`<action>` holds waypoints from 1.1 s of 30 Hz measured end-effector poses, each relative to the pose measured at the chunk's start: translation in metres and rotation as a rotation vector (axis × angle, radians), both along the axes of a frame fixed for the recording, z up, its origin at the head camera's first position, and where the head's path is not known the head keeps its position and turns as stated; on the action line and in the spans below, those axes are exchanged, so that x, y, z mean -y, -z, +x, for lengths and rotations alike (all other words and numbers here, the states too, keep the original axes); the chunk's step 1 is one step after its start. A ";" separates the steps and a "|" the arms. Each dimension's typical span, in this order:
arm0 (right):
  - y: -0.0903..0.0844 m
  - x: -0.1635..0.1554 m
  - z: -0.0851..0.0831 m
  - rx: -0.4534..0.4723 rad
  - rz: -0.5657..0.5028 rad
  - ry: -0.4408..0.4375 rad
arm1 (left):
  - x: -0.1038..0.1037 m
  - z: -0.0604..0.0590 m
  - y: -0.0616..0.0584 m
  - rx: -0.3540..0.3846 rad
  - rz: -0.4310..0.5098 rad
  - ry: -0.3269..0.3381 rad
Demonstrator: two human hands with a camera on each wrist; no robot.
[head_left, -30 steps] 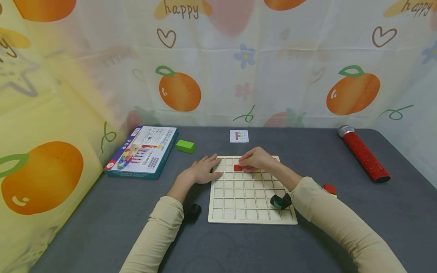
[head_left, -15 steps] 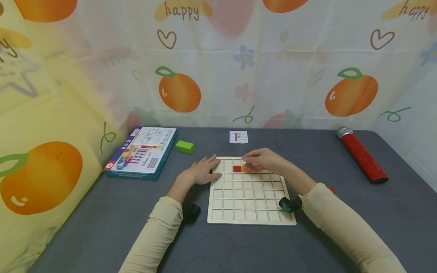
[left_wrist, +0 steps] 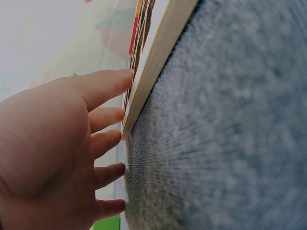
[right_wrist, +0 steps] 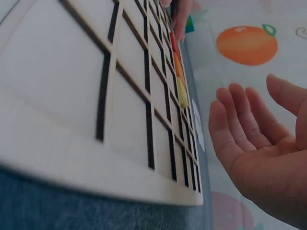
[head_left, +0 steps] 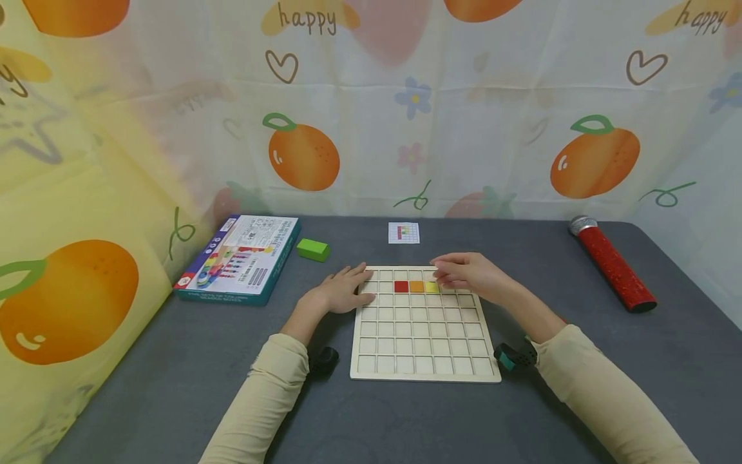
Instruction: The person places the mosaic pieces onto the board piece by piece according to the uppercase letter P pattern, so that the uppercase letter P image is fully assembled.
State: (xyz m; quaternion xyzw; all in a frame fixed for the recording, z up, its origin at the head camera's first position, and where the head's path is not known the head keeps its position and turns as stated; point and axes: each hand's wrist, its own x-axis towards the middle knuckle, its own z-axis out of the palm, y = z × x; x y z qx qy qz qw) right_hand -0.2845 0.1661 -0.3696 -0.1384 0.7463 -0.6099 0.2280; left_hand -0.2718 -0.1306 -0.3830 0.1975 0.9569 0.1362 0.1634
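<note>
A wooden grid board (head_left: 423,335) lies on the grey table. In its second row sit a red tile (head_left: 401,287), an orange tile (head_left: 416,287) and a yellow tile (head_left: 431,287), side by side. My left hand (head_left: 342,290) rests flat with straight fingers against the board's upper left edge (left_wrist: 158,52); the left wrist view shows this hand (left_wrist: 72,143) holding nothing. My right hand (head_left: 466,276) hovers just right of the yellow tile, fingers relaxed. In the right wrist view its palm (right_wrist: 259,139) is empty above the board (right_wrist: 62,81), near the yellow tile (right_wrist: 182,93).
A game box (head_left: 240,258) and a green block (head_left: 313,249) lie at the left back. A small pattern card (head_left: 403,232) sits behind the board. A red glitter tube (head_left: 611,263) lies at the right. Printed curtains close off the back and left.
My right hand has slid rightward along the second row, uncovering an orange and then a yellow tile beside the red one. The left hand has stayed put.
</note>
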 end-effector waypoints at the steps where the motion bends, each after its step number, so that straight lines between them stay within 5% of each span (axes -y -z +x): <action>1: 0.001 -0.002 0.000 -0.004 -0.010 0.000 | 0.000 0.000 0.000 0.001 0.002 0.001; 16: -0.001 -0.027 0.011 -0.108 0.009 0.020 | 0.002 0.002 -0.002 -0.008 -0.002 -0.005; 33: 0.006 -0.048 0.015 -0.102 -0.002 0.077 | 0.000 0.002 -0.002 -0.001 0.003 -0.017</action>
